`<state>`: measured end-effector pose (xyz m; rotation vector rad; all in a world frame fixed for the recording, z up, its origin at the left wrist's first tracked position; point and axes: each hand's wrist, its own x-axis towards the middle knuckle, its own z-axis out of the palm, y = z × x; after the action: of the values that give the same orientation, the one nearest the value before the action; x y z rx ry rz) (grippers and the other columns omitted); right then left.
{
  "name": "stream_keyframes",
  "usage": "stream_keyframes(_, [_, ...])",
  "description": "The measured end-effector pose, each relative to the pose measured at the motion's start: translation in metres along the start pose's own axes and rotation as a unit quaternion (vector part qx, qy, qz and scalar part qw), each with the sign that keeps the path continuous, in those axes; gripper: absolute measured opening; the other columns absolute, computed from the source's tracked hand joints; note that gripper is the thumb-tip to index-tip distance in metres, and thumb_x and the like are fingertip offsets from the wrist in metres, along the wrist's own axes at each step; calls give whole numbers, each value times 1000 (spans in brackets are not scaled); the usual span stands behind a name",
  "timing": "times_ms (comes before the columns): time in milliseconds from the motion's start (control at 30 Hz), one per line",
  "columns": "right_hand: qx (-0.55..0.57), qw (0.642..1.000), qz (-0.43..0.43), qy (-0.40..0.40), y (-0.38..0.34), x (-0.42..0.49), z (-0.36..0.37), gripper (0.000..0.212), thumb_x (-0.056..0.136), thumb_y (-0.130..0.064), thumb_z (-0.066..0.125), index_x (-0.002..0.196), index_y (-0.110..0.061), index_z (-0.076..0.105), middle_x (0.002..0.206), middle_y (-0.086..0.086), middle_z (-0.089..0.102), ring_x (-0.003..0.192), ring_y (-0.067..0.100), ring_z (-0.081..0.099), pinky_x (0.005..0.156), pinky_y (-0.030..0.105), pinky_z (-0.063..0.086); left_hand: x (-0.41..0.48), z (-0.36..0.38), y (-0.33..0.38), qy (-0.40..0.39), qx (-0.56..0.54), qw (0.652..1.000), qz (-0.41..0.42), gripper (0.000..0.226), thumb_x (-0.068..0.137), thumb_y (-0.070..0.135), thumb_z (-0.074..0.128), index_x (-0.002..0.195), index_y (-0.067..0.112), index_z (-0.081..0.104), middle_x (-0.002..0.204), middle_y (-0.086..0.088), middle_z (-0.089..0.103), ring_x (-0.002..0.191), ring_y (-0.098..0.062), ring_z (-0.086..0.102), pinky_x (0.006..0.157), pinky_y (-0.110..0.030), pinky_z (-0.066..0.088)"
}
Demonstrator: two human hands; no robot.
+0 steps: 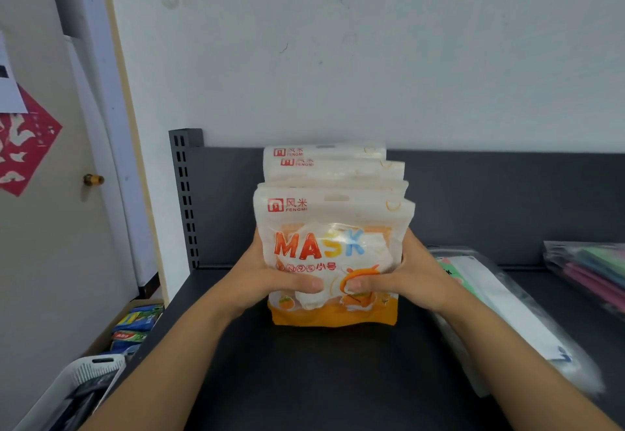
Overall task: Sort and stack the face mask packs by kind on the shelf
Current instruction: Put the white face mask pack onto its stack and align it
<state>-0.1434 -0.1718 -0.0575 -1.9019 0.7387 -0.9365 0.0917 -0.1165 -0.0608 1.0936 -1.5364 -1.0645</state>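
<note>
We read "MASK", "FENGMI" and "N95" on the front white-and-orange plastic mask pack; "FENGMI" repeats on the packs behind.

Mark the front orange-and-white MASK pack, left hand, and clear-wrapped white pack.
front orange-and-white MASK pack [333, 214], head view, upper white panel.
left hand [265, 273], head view, thumb base.
clear-wrapped white pack [507, 312], head view, wrapper middle.

White wall behind dark shelf, beige door
</note>
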Motion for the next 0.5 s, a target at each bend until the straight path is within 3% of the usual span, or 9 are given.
stream_keyframes(100, [59,997,-10,47,-15,-4,0,84,57,-22,91,128,-24,46,122,3,66,106,25,68,84,52,56,-6,4,19,20,-38,998,47,71,61,-1,84,124,16,56,108,2,74,100,-15,71,71,-23,57])
stream_keyframes(167, [96,994,5,54,-23,-5,0,88,54,-32,92,129,-20,46,121,7,67,105,30,68,85,55,55,-9,7,27,19,-71,996,59,62,61,9,80,119,19,59,105,2,75,95,-15,72,69,-24,58])
stream_keyframes(233, [110,992,45,42,-30,-7,1,87,54,-40,92,127,-20,50,120,7,68,103,32,69,86,54,54,-5,7,26,14,-93,996,2,57,61,25,79,115,25,63,103,3,76,93,-17,73,72,-29,59])
stream_keyframes(267, [114,991,70,29,-34,-8,1,76,57,-39,90,123,-21,56,117,6,70,101,31,70,87,53,55,0,5,22,14,-102,994,-46,55,61,31,80,114,27,65,104,2,76,95,-19,73,80,-36,59])
stream_keyframes(333, [124,982,142,-2,-37,-11,3,54,64,-40,82,113,-22,66,107,6,74,98,29,71,91,49,54,9,2,14,0,-129,984,-126,70,56,42,89,120,26,66,114,-4,73,108,-29,68,100,-52,47])
stream_keyframes(367, [116,976,187,-11,-36,-11,3,54,63,-44,78,111,-21,68,104,6,75,97,28,72,93,48,53,13,2,11,0,-138,978,-157,80,51,47,92,123,25,65,117,-7,71,112,-33,65,105,-55,42])
stream_keyframes(500, [92,954,284,-24,-26,-9,5,60,61,-55,73,111,-21,69,100,6,76,94,26,72,90,43,54,14,4,7,-14,-134,970,-200,75,53,49,89,120,23,67,115,-10,72,109,-34,67,103,-54,44])
